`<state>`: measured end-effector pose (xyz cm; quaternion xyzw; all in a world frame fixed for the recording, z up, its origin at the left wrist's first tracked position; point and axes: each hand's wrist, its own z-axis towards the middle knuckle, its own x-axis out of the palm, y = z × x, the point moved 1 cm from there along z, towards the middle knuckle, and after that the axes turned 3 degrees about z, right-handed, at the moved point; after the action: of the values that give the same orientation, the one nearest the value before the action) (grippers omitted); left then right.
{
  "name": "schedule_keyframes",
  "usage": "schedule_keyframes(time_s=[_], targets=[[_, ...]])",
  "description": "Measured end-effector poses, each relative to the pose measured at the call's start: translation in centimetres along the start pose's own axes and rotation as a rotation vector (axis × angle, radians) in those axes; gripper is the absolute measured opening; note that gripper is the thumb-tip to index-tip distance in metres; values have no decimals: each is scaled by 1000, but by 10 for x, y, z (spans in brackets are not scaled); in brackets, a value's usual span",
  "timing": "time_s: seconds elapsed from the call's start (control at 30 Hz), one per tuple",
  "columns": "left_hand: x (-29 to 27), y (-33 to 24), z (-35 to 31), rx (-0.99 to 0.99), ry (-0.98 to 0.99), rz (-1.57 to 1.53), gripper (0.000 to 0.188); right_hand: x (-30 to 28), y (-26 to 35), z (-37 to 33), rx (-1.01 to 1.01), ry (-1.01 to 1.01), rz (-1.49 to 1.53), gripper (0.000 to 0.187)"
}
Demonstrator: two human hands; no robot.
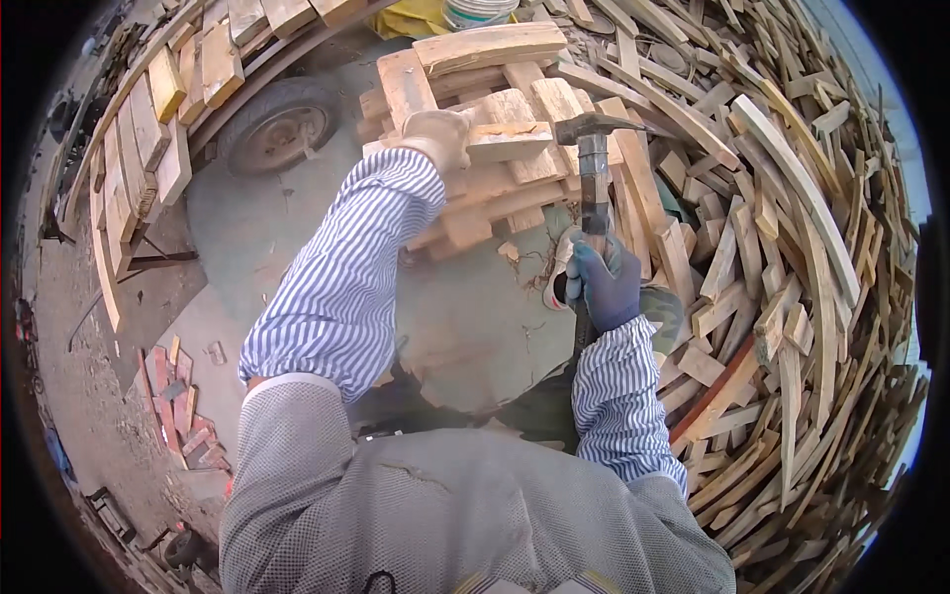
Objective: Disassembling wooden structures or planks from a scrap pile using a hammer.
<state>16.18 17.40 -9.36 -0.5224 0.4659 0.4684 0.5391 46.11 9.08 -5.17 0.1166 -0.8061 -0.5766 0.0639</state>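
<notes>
My left hand, in a pale glove, is closed round the near end of a short wooden block. The block lies on top of a stack of wooden pieces. In my right hand, which wears a blue-grey glove, is a claw hammer, gripped by its handle. Its metal head is up by the right end of the block; whether they touch I cannot tell. Part of the handle hides behind my fingers.
A large heap of loose wood rises on the right. Cut planks lie on a cart with a rubber wheel at the upper left. Beyond the stack stands a white bucket. Reddish scraps lie on the floor at left.
</notes>
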Motion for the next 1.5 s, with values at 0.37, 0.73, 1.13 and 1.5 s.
schedule_keyframes(time_s=[0.37,0.73,1.13,1.5], targets=[[7,8,-13,-233,242,20,50,-1,29,1,-232,-4,-6,25],[-3,3,-12,-272,296,24,42,30,51,49,29,-8,-17,22],[6,-4,-20,-269,234,36,38,47,33,47,253,-13,-246,25],[12,2,-14,-252,158,70,29,16,72,30,-549,5,-50,20]])
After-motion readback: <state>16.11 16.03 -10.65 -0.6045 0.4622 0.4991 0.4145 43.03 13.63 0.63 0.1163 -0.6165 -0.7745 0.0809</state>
